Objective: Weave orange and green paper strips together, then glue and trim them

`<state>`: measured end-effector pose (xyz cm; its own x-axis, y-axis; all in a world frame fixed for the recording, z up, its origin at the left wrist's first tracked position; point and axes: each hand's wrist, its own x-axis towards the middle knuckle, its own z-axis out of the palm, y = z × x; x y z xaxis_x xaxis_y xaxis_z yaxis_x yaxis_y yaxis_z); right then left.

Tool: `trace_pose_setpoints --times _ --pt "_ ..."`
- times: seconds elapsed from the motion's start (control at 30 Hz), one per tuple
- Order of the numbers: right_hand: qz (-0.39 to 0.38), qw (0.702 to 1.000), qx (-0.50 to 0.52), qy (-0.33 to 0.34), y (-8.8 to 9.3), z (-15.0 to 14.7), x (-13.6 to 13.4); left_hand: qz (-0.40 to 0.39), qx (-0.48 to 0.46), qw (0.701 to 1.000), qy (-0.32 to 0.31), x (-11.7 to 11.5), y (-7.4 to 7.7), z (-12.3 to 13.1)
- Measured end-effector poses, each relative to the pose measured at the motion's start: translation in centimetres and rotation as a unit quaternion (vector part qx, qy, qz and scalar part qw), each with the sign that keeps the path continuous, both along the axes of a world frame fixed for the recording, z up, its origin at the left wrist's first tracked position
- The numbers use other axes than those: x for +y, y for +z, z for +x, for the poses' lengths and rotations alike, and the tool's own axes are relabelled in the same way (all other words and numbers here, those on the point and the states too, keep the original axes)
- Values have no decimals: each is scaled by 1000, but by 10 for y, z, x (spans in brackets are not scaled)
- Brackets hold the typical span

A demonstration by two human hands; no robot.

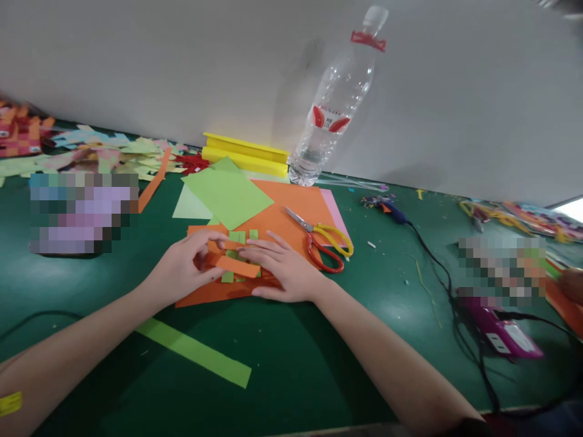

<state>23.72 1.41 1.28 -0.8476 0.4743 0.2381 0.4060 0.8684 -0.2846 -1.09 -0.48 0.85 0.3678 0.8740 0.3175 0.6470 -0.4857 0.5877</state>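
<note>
On the green table, an orange sheet [195,298] lies under both hands, with short light-green paper strips [236,237] woven through its middle. My left hand [186,264] is closed on an orange paper strip [239,267], thumb and forefinger around its left part, the strip's right end raised above the green ones. Resting on the weave from the right is my right hand [285,267], its fingers stretched out flat and apart. A loose light-green strip [200,352] lies nearer to me. Scissors [325,240] with one yellow and one red handle lie right of my right hand.
Behind are a light-green square [232,193], a yellow folded strip [246,155] and a tilted clear bottle [334,103] against the grey wall. Paper scraps [109,152] are heaped back left. A black cord joins a blue-handled tool [396,212]; a magenta power strip [505,334] and another person's hand [571,285] are right.
</note>
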Motion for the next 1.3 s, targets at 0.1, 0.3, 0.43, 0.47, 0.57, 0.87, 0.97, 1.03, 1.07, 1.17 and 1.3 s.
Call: trace_pose_setpoints --times 0.1,0.3,0.43,0.47,0.57,0.87,0.97,1.03,1.07,1.17,1.3 --pt "20 999 35 -25 0 1 1 10 1 1000 6 -3 -1 1" --pt "71 994 71 -53 -2 3 2 48 35 998 -21 -4 -6 1" --pt "100 987 103 -73 -6 2 4 38 48 998 -29 -2 -6 2" --pt "111 984 115 -74 -7 2 4 34 52 998 -30 -2 -5 3" --pt "138 979 139 -58 -8 2 5 50 66 996 -32 -2 -4 4" --pt "115 981 150 -37 -5 -2 5 144 131 980 -39 1 -7 5" --pt "134 979 148 -39 -6 -2 4 126 132 982 -42 1 -8 5" --pt "148 977 149 -47 -7 -2 4 137 143 980 -33 0 -6 4" --pt "153 976 150 -49 -7 -2 3 151 152 976 -26 -1 -5 4" --pt "163 975 149 -40 -6 -4 1 190 180 965 -4 -3 1 5" --pt "159 976 148 -24 -5 -5 0 198 162 967 -13 -3 3 7"
